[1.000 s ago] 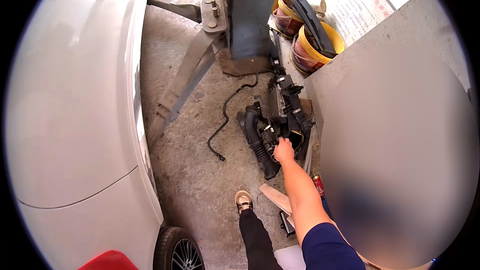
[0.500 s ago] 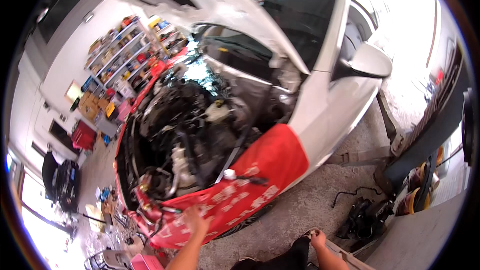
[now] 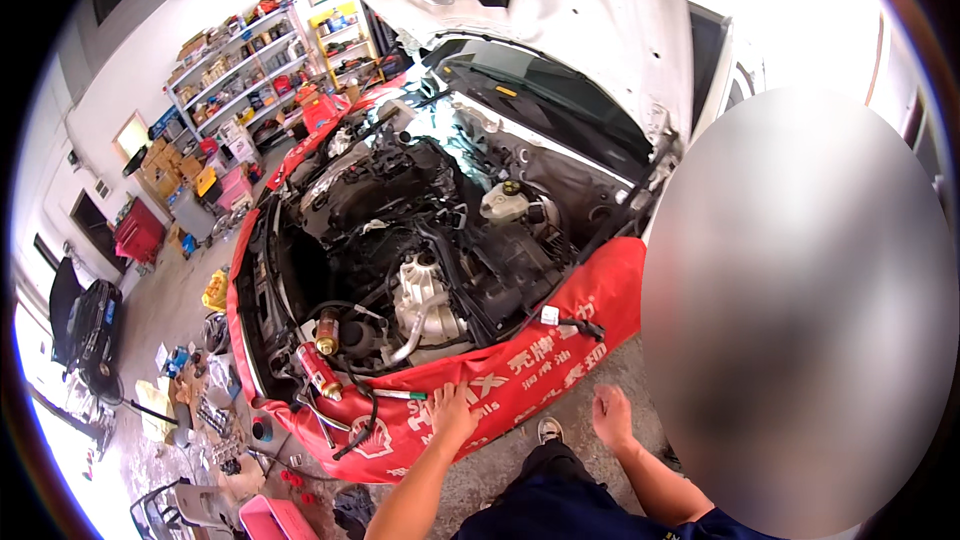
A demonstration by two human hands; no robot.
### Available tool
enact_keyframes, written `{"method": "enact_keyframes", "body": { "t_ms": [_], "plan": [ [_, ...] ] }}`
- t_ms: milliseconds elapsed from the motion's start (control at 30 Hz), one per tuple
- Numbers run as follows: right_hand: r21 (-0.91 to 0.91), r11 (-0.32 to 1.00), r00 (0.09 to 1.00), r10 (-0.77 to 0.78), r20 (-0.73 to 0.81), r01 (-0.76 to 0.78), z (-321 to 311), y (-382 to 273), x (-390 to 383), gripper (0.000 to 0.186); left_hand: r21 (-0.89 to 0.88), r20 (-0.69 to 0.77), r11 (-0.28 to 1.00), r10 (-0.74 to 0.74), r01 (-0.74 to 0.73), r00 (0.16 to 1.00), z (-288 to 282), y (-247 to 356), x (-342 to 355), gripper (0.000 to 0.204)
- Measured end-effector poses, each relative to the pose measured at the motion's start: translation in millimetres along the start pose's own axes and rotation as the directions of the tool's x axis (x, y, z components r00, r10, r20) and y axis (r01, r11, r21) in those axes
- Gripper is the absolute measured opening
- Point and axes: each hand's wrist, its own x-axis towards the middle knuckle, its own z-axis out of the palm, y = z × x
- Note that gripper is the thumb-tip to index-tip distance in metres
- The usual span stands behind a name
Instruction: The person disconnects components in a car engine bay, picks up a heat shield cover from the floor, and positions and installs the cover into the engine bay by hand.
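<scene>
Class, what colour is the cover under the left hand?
Red cover with white print, clearest in the head view.

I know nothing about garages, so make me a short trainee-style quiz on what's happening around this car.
1. Which is over the broad red cover with white printing: the left hand or the right hand?

2. True or false: the white metal bonnet is raised above the engine bay.

3. Of these, which lies nearest the left hand's fingertips?
a) the slim green-and-white rod
b) the cream plastic reservoir
c) the pink plastic crate

Key:
1. The left hand.
2. True.
3. a, the rod lying on the cover just beside the fingers.
</scene>
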Motion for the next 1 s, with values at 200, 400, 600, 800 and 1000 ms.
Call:
{"method": "enact_keyframes", "body": {
  "t_ms": [200, 400, 600, 800, 1000],
  "plan": [
    [0.088, 0.941, 0.936, -0.309, -0.171, 0.327, -3.0, -69.7, 150.1, 0.022, -0.148, 0.069, 0.983, -0.102, 0.111, 0.992, -24.5, -0.3, 12.1, 0.048],
    [0.129, 0.840, 0.849, -0.514, -0.121, 0.526, -2.7, -104.0, 266.7, 0.022, -0.461, 0.042, 0.803, -0.404, 0.376, 0.914, -103.5, 7.1, 97.9, 0.035],
    [-0.022, 0.840, 0.840, -0.541, 0.027, 0.542, 35.0, -114.2, 317.3, 0.018, -0.243, -0.402, 0.969, -0.131, 0.033, 0.906, -162.8, 1.0, 299.3, 0.041],
    [-0.332, 0.801, 0.851, -0.526, 0.010, 0.499, 64.0, -110.1, 324.1, 0.022, -0.049, 0.285, 0.925, -0.347, 0.376, 0.893, -135.0, -22.8, 524.2, 0.093],
    [-0.442, 0.798, 0.880, -0.473, -0.037, 0.410, 72.9, -119.2, 332.2, 0.012, 0.141, 0.409, 0.882, -0.466, 0.450, 0.785, -61.8, -23.8, 594.2, 0.130]
  ]
}}
